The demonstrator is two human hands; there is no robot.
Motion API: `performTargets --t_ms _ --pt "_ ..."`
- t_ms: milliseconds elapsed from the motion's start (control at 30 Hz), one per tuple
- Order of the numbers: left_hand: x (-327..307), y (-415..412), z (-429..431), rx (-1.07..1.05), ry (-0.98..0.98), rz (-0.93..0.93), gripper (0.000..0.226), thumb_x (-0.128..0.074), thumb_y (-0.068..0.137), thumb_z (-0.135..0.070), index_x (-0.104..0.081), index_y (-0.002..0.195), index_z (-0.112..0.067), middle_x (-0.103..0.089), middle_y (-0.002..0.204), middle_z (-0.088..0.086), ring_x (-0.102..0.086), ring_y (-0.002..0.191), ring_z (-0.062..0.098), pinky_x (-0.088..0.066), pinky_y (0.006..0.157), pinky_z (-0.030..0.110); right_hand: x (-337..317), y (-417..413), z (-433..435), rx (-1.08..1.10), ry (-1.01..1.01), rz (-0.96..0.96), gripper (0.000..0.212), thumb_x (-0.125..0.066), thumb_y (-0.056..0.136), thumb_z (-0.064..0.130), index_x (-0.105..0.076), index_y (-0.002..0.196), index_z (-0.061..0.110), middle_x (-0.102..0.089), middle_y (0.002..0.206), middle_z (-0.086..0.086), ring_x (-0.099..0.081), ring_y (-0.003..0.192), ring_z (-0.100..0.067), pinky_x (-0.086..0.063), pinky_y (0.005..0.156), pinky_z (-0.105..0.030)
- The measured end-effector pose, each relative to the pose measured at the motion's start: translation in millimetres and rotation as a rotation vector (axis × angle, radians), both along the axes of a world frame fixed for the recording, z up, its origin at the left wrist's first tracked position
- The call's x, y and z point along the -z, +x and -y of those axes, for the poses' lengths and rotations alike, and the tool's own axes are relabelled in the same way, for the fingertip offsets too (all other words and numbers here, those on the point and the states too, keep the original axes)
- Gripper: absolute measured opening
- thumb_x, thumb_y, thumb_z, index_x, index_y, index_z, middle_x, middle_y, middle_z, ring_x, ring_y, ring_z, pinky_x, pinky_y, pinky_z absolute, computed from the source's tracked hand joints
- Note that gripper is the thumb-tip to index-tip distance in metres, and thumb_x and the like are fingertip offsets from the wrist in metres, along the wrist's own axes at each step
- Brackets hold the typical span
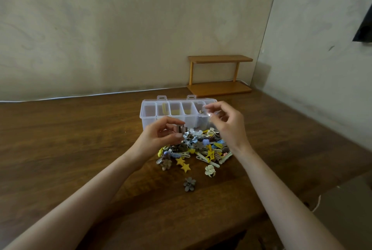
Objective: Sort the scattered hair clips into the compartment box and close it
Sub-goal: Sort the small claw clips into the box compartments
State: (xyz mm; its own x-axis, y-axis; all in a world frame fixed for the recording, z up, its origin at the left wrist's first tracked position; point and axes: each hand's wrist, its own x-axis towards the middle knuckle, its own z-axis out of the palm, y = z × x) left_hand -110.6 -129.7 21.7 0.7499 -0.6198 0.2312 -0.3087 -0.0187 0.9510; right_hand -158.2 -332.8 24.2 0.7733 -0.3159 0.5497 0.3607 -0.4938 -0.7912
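From my remote seat I see the left hand (161, 137) raised just in front of the compartment box (149, 117), thumb and fingers pinching a small brown clip (180, 128) above the left edge of the pile of hair clips (201, 147). The right hand (225, 124) hangs over the box's right end with its fingers curled and thumb close to forefinger; something clear glints between the tips, but it is too blurred for me to tell whether the hand grips anything.

The box is clear plastic and stands open on the table (60, 139), its lid tipped back with two latch tabs showing along the far edge. A row of compartments runs across it; a few hold pale yellow pieces, and the rightmost holds something I cannot make out.

The pile lies touching the near side of the box – yellow, blue, brown, white and grey clips heaped together. Some lie loose nearer to me: two yellow stars (183, 164), a cream flower clip (210, 170), and a grey flower clip (189, 184) well apart from the heap.

A small wooden shelf (219, 76) stands in the far right corner against the wall – a white cable (80, 95) runs along the table's back edge
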Motion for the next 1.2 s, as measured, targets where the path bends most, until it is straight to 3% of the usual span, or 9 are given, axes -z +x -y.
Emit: performTargets --t_ms 167,300,467,633,733,933,1100,1200 --pt "3 2 0 -0.071 0.032 0.106 0.029 -0.064 0.080 -0.008 -0.061 0.107 -0.019 -0.064 0.098 0.011 -0.067 0.087 0.018 -0.055 0.077 0.028 15 -4 -14 -0.157 -0.129 -0.015 0.016 -0.062 0.082 0.012 -0.068 0.096 0.017 -0.066 0.089 0.001 -0.056 0.073 -0.004 -0.044 0.063 -0.016" --pt "6 4 1 -0.130 0.126 0.243 0.028 -0.064 0.081 -0.014 -0.062 0.108 -0.020 -0.068 0.093 0.002 -0.066 0.087 0.012 -0.055 0.078 0.029 18 -4 -17 -0.240 -0.266 -0.034 0.023 -0.073 0.078 0.021 -0.065 0.099 0.018 -0.064 0.096 0.004 -0.058 0.085 -0.010 -0.051 0.074 -0.027" --pt "9 -1 4 -0.146 0.235 0.452 0.030 -0.066 0.081 -0.013 -0.062 0.110 -0.019 -0.067 0.091 -0.007 -0.063 0.084 0.000 -0.052 0.074 0.016 22 -4 -18 -0.195 -0.317 -0.038 0.017 -0.076 0.076 0.020 -0.066 0.090 0.022 -0.063 0.090 0.007 -0.056 0.077 -0.010 -0.051 0.073 -0.036" --pt "9 -2 5 -0.152 0.238 0.472 0.031 -0.065 0.082 -0.013 -0.061 0.112 -0.021 -0.066 0.094 -0.011 -0.062 0.088 -0.002 -0.049 0.075 0.011 21 -7 -19 -0.200 -0.305 -0.034 0.015 -0.077 0.074 0.016 -0.067 0.085 0.019 -0.064 0.085 0.004 -0.057 0.079 -0.012 -0.051 0.074 -0.036" --pt "7 -2 5 -0.137 0.210 0.448 0.038 -0.063 0.083 -0.015 -0.056 0.120 -0.022 -0.066 0.099 -0.012 -0.062 0.090 -0.001 -0.050 0.075 0.012 17 -8 -18 -0.201 -0.240 -0.026 0.015 -0.075 0.076 0.012 -0.066 0.085 0.018 -0.062 0.085 0.010 -0.057 0.077 -0.010 -0.049 0.071 -0.024" --pt "7 5 1 -0.258 0.173 0.451 0.025 -0.058 0.088 -0.012 -0.058 0.112 -0.018 -0.066 0.099 -0.012 -0.059 0.089 -0.003 -0.047 0.071 0.010 -1 2 12 0.152 -0.034 0.037 0.014 -0.069 0.081 0.010 -0.060 0.092 0.014 -0.060 0.084 0.005 -0.052 0.065 -0.001 -0.045 0.061 -0.012" --pt "11 7 1 -0.287 0.190 0.463 0.020 -0.058 0.087 -0.009 -0.059 0.105 -0.018 -0.065 0.094 -0.011 -0.057 0.088 -0.006 -0.045 0.068 0.007 -6 31 44 0.387 -0.218 -0.088 0.018 -0.070 0.081 0.020 -0.060 0.096 0.022 -0.062 0.087 0.008 -0.056 0.075 -0.007 -0.039 0.059 -0.017" --pt "12 6 3 -0.250 0.242 0.503 0.019 -0.061 0.086 -0.013 -0.060 0.103 -0.021 -0.064 0.096 -0.011 -0.058 0.090 -0.001 -0.048 0.072 0.013 -4 40 49 0.425 -0.376 -0.175 0.019 -0.069 0.082 0.025 -0.062 0.099 0.023 -0.063 0.092 0.006 -0.056 0.082 -0.013 -0.037 0.058 -0.020"
